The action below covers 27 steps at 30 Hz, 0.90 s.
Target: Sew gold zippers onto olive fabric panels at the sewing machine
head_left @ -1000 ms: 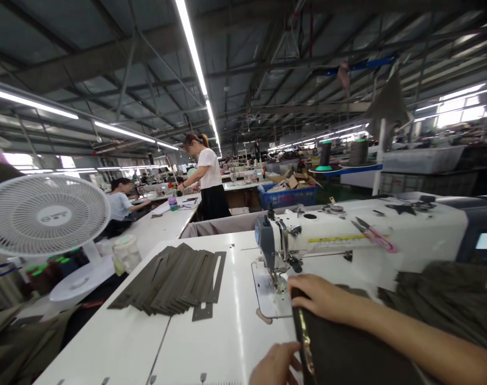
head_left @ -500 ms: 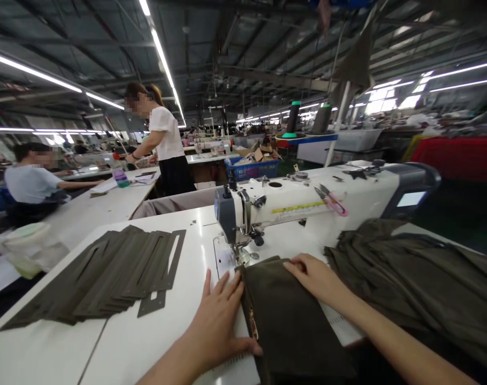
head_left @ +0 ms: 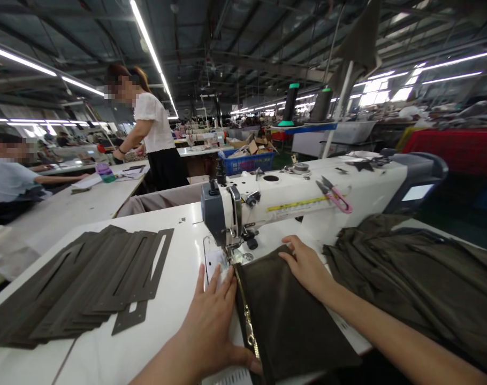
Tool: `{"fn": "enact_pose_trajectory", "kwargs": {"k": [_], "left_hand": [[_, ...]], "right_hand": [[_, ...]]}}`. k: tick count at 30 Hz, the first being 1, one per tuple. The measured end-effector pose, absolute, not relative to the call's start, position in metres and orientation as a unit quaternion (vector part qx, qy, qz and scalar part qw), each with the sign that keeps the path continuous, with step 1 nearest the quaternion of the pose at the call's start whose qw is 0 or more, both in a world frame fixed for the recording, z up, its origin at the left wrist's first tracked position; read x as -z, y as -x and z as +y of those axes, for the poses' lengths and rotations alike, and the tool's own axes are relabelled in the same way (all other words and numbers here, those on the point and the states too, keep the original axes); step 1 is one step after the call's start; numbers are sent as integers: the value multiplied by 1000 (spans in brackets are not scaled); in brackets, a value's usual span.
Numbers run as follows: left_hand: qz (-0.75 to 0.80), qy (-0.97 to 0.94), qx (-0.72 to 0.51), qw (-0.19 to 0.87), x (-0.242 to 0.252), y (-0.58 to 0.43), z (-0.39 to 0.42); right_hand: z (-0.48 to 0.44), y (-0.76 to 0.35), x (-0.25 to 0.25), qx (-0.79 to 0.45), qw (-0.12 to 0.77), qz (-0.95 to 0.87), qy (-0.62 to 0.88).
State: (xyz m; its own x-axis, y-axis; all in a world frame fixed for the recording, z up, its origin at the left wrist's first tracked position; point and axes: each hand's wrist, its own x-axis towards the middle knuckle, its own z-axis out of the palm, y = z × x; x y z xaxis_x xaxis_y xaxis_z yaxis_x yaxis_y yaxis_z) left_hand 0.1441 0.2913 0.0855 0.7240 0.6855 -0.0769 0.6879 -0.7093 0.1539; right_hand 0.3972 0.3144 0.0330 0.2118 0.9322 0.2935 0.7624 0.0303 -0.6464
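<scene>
A dark olive fabric panel (head_left: 295, 315) with a gold metal zipper (head_left: 249, 329) along its left side lies at the sewing machine's (head_left: 319, 203) needle area (head_left: 229, 255). My left hand (head_left: 209, 318) is spread flat beside the zipper, fingertips close to the presser foot and thumb on the zipper edge. At the panel's far right corner, my right hand (head_left: 305, 267) pinches the fabric between thumb and fingers. The exact spot under the needle is partly hidden by the machine head.
Slotted olive pieces (head_left: 107, 278) lie fanned on the table's left. A heap of olive fabric (head_left: 404, 278) sits right of the machine. Pink-handled scissors (head_left: 334, 195) rest on the machine arm. Thread cones (head_left: 290, 107) stand behind; two co-workers (head_left: 153, 128) are at the left.
The view has turned slightly right. The panel's far edge now lies smoother, with my right hand farther out at its corner. More of the gold zipper shows. My left hand stays beside it.
</scene>
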Motion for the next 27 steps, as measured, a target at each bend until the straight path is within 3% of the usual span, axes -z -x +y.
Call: {"fn": "enact_pose_trajectory", "kwargs": {"k": [4,9,11,17,27], "left_hand": [[388,-919,14,62,-85,-148,298],[387,-919,34,65,-83,-148,303],[394,-915,34,80,-83,-148,303],[410,-905,47,106,-88,-148,301],[405,-909,39,92,-83,-147,303]], "right_hand": [[303,-390,-35,-78,335,-629,698],[280,-376,-29,78,180,-682,704],[279,-378,-29,61,189,-676,710],[305,-393,-46,-151,280,-606,729],[322,-384,-48,-8,226,-689,689]]}}
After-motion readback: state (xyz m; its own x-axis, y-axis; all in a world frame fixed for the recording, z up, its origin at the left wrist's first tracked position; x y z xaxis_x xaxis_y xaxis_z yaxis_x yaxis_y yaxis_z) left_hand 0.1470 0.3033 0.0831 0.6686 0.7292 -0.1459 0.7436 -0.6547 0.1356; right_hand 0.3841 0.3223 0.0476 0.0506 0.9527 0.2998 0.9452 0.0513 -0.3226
